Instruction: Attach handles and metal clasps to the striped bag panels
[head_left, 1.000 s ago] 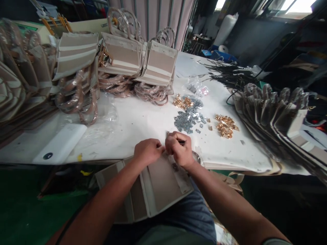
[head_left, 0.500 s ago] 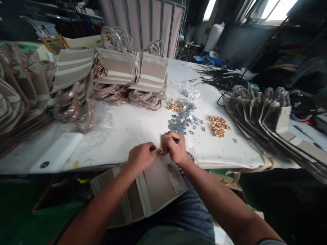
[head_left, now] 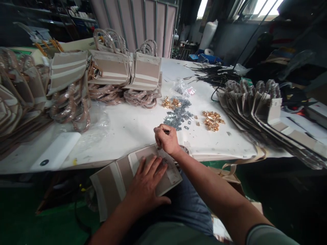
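Note:
A beige bag panel with pale strips lies across my lap, its far edge against the table edge. My left hand rests flat on it with fingers spread. My right hand is closed in a fist around a small tool with a dark handle; its working end is hidden by the fist, near the panel's far edge. Close to my left fingertips, a small metal plate sits on the panel. Part of a wrapped bag handle shows behind my right wrist.
Grey metal plates and gold fittings lie in piles on the white table. Bag pieces with wrapped handles are stacked at left and right. A white phone-shaped object lies near the front edge.
My left hand has let go of the panel's far edge, moved back towards me and spread flat on the panel. My right fist stays near the far edge. The view has shifted slightly.

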A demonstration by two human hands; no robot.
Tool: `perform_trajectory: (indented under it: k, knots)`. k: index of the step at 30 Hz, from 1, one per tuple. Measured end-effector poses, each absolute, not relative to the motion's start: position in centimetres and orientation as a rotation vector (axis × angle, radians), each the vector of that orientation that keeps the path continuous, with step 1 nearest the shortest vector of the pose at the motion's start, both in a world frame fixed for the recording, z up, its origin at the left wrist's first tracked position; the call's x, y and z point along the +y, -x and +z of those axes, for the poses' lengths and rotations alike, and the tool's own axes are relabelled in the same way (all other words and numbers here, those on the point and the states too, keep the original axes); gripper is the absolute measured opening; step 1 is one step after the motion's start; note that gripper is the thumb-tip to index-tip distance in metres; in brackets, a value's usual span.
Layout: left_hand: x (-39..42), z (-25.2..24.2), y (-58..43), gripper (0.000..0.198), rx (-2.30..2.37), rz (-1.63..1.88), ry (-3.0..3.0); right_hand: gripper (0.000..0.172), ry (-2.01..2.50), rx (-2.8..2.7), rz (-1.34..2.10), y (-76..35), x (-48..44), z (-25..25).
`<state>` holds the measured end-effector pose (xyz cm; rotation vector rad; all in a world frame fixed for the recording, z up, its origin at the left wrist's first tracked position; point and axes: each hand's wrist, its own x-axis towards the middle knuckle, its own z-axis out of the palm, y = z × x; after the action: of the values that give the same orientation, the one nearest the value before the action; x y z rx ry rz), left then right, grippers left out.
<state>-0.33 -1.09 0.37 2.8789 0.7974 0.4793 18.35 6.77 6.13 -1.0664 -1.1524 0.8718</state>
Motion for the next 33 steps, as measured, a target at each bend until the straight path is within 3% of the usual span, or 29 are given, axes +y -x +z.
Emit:
perform_trajectory:
  k: [9, 24, 33]
  knots:
    - [-1.4, 1.3, -0.4, 0.087, 0.876, 0.391, -2.789, 0.05, 1.004, -1.125, 0.91, -18.5, 6.9, 6.7]
    - [-0.5, 1.6, -0.7, 0.077, 0.892, 0.357, -2.771, 0.054, 0.987, -0.915, 0.957, -20.8, 2.0, 4.8]
    - [-0.4, 1.3, -1.0, 0.084, 0.853, 0.303, -2.793, 0.052, 1.042, -1.043, 0.967, -20.6, 1.7, 4.7]
